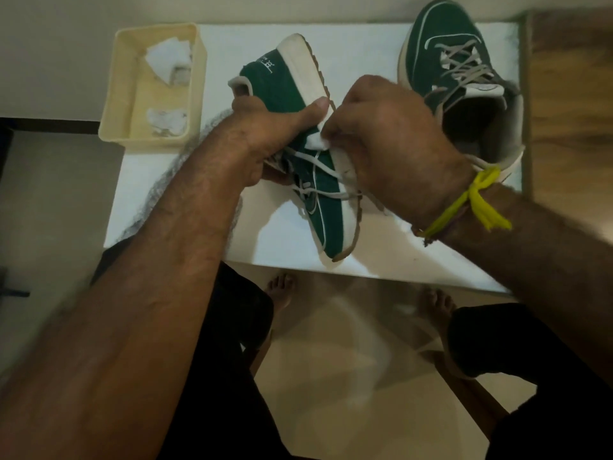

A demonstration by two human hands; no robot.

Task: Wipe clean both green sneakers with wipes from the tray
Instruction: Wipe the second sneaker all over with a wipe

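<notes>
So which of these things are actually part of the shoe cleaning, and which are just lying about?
Part of the job:
held sneaker, gripped by the left hand
wipe, pinched in the right hand
second sneaker, standing on the table
tray with more wipes

Just there:
yellow wrist thread
wooden surface

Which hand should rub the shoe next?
The right hand. It already pinches the wipe against the green sneaker, at its white sole edge, while the left hand grips that sneaker and steadies it.
</notes>
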